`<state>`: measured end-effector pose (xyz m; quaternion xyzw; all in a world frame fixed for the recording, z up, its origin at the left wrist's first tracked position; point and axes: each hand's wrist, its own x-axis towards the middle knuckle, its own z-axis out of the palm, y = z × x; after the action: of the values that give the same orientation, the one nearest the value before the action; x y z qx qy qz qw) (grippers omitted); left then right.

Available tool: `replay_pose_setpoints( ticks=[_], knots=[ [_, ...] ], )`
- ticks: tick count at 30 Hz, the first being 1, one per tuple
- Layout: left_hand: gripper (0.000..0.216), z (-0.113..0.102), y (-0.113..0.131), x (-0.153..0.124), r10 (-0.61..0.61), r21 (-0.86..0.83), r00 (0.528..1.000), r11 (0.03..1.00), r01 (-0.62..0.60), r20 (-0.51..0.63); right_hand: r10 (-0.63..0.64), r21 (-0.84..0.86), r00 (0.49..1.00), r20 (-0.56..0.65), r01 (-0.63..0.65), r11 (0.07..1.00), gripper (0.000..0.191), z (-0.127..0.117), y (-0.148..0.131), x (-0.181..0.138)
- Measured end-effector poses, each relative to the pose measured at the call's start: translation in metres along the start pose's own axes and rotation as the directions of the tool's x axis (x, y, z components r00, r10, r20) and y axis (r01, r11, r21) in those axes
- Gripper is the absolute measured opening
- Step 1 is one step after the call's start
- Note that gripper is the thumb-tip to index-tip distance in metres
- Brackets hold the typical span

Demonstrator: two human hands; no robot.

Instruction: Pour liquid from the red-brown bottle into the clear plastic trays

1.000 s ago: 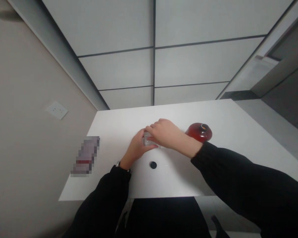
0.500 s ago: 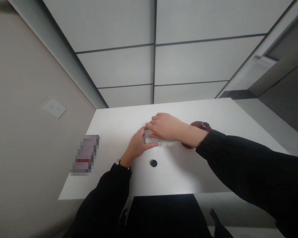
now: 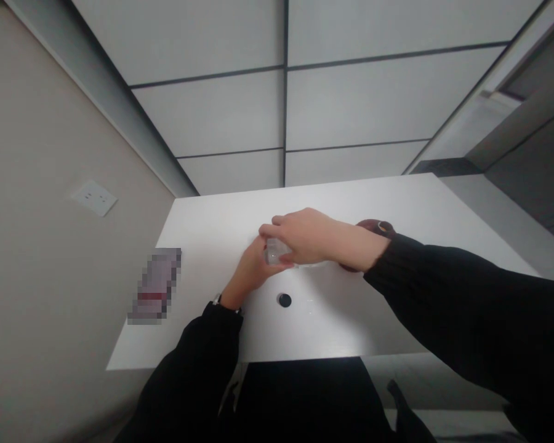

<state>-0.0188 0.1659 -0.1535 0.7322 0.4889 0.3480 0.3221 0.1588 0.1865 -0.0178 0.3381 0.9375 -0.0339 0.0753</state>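
Note:
My left hand (image 3: 250, 269) is wrapped round the left end of a clear, see-through container (image 3: 276, 251), with the thumb along its near side. Over its top reaches my right hand (image 3: 307, 235), its fingers bent towards the left end and its thumb on the near side. Most of the container is hidden behind the hands, so its exact kind does not show. Nearer to me, a small round black cap-like disc (image 3: 285, 300) lies on the white table (image 3: 203, 335). Behind my right wrist is a rounded dark red-brown thing (image 3: 368, 224), partly covered.
At the table's left side lies a blurred-out pinkish oblong thing (image 3: 154, 283) with a red band. A wall with a socket (image 3: 95, 197) borders the left. White panelled cabinet doors (image 3: 231, 123) rise behind the table's far edge.
The right hand's fingers have shifted slightly left and towards me over the clear container, baring more of its left end. The left hand keeps its hold. The view has tilted a little.

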Motion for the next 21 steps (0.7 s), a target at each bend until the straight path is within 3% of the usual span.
replay_pose_setpoints(
  ticks=[3, 6, 11, 16, 21],
  knots=[
    [0.064, 0.0, 0.0, 0.001, 0.015, -0.006, 1.0, 1.0, -0.015, 0.008, 0.066, -0.042, 0.998, -0.008, -0.066, 0.997, 0.033, 0.001, -0.005, -0.002],
    [0.057, 0.0, -0.002, 0.001, 0.036, 0.015, 0.999, 0.999, -0.036, -0.008, -0.024, 0.006, 1.0, -0.002, 0.024, 1.0, 0.04, 0.001, -0.008, -0.004],
    [0.055, 0.002, -0.006, 0.001, 0.012, 0.032, 1.0, 0.999, -0.012, -0.015, -0.021, 0.078, 0.997, -0.068, 0.026, 0.997, 0.034, 0.008, -0.004, -0.004],
    [0.055, 0.001, -0.004, 0.0, 0.014, 0.023, 1.0, 1.0, -0.014, -0.015, -0.133, 0.107, 0.986, -0.096, 0.143, 0.984, 0.041, 0.013, 0.0, -0.003],
    [0.059, -0.002, 0.001, 0.0, 0.017, -0.005, 1.0, 1.0, -0.017, 0.01, 0.008, -0.027, 0.997, -0.077, -0.01, 1.0, 0.027, 0.013, 0.003, -0.001]
  ],
)
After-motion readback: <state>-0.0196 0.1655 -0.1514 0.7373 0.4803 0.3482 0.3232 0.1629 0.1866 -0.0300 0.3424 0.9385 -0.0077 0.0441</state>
